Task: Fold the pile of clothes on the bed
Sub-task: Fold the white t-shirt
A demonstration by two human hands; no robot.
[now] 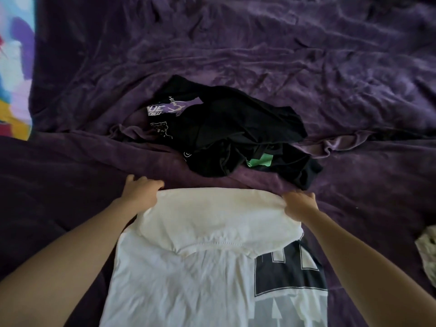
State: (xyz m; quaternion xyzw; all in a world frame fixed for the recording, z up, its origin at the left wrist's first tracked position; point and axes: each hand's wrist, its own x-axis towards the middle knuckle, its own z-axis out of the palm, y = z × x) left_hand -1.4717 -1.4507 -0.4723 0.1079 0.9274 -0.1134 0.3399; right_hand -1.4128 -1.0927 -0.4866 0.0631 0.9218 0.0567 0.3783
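Around the work: a rumpled purple bed cover (306, 67) filling nearly the whole view, a bright multicoloured patch (14, 67) at the far left edge, a pale crumpled scrap (427, 253) at the right edge. Just beyond the hands, on the bed, a loose pile of black clothes (231, 133), near the far fold of the shirt but apart from it.

Nearer, flat on the cover: a white T-shirt (188, 267), far part turned back over the rest, a stitched seam showing along the turned edge. Left hand (141, 187) curled round the left end of the fold, pinching the cloth. Right hand (299, 204) gripping the right end likewise.

Counted: two hands, two bare forearms, one white shirt, one black pile. In the pile, one green patch (262, 160), one purple patch, a few white prints.

Hard to make out: the number of garments in the pile. Near end of the shirt cut off by the lower edge. Dark print block (283, 277) partly under the fold, lettering unreadable. Fingertips tucked under cloth. Scrap cut by the frame, kind unclear.
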